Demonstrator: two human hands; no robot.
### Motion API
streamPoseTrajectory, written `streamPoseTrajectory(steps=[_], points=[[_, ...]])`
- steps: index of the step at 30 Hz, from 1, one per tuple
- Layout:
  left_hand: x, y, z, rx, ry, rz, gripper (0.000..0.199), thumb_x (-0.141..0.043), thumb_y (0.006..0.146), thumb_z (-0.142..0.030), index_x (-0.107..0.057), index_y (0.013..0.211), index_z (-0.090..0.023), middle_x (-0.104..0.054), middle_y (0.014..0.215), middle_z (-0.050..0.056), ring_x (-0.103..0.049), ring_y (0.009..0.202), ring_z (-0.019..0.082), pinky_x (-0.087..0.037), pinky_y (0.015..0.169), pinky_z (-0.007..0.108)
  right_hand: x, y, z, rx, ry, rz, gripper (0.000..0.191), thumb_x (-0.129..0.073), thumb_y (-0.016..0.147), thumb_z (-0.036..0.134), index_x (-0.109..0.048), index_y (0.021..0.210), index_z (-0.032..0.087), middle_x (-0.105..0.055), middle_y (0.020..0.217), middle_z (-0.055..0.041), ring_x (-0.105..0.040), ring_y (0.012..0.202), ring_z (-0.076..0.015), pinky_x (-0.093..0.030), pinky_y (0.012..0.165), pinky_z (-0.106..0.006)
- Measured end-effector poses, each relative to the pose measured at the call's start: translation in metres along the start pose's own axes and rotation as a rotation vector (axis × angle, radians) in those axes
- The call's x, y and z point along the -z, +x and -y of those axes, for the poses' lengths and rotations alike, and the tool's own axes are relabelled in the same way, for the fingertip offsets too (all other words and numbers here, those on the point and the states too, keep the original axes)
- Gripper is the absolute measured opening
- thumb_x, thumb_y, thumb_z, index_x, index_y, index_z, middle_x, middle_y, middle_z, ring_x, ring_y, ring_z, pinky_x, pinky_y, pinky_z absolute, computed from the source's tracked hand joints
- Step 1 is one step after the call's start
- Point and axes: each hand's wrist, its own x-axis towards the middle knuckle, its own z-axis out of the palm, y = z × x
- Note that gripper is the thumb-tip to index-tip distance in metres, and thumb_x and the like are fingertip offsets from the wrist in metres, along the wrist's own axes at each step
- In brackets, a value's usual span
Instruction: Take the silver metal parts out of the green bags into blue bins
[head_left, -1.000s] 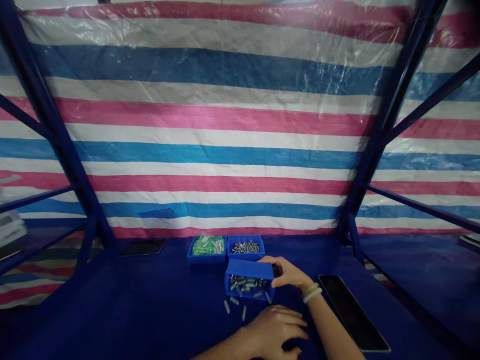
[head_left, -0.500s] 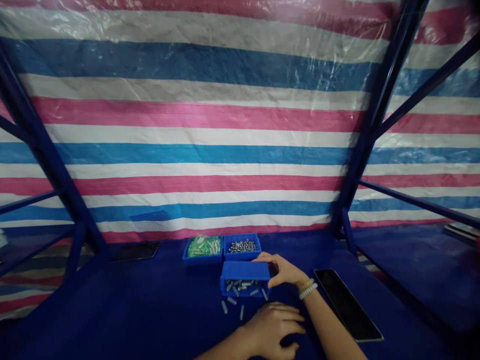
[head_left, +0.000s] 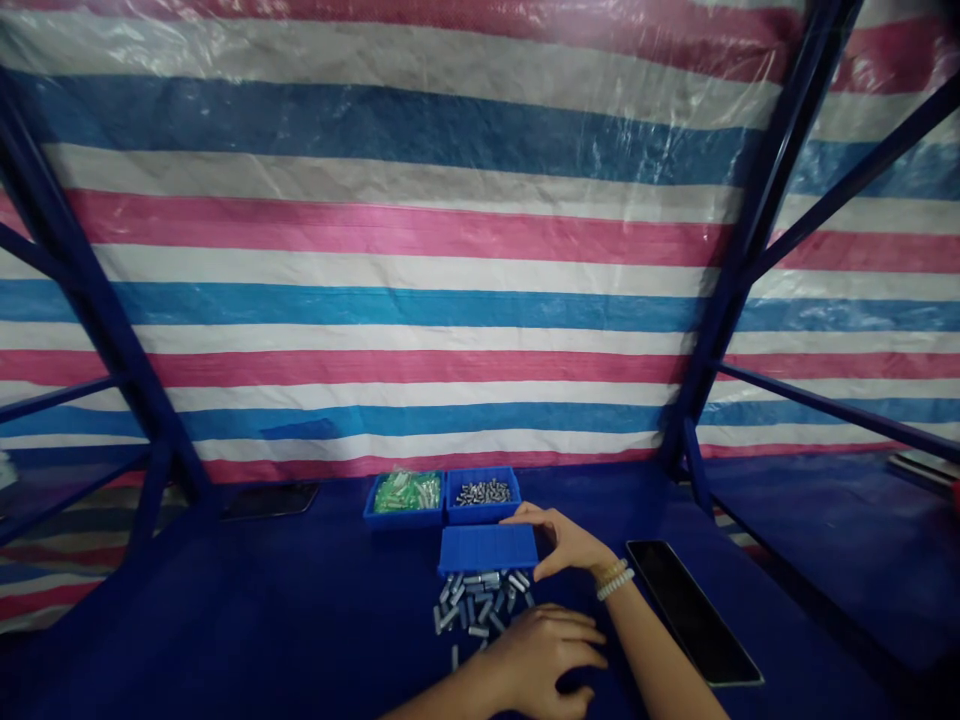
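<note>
A blue plastic bin (head_left: 487,547) is tipped over towards me, its ribbed outer face up. My right hand (head_left: 566,543) grips its right end, thumb in front and fingers behind. Several short metal cylinders (head_left: 478,604) lie in a loose pile spilling out from under its near edge; whether more remain inside is hidden. Just in front of the pile, my left hand (head_left: 546,655) hangs low over the table with fingers curved and apart, holding nothing. It covers part of the nearest cylinders.
Behind the tipped bin stand a blue bin (head_left: 405,518) of green and clear pieces and another blue bin (head_left: 484,513) of small metal parts. A dark tablet (head_left: 694,610) lies at right, a dark flat device (head_left: 270,502) at back left. Blue frame posts (head_left: 720,300) flank the table.
The blue bin has tipped further over in my right hand, and many more metal cylinders have slid out onto the table. My left hand has barely moved.
</note>
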Motion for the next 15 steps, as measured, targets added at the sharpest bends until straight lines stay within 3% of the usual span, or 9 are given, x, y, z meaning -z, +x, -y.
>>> streamPoseTrajectory(steps=[15], points=[[0.0006, 0.0003, -0.0009, 0.014, -0.017, 0.008, 0.035, -0.058, 0.081, -0.029, -0.065, 0.113, -0.018, -0.065, 0.125, 0.007, -0.056, 0.121, 0.022, -0.042, 0.104, 0.033, 0.0005, 0.0013, -0.0024, 0.021, -0.022, -0.012, 0.077, -0.085, 0.054, 0.053, -0.063, 0.123, 0.028, -0.051, 0.107, -0.0032, -0.048, 0.104, -0.0244, -0.034, 0.097, -0.042]])
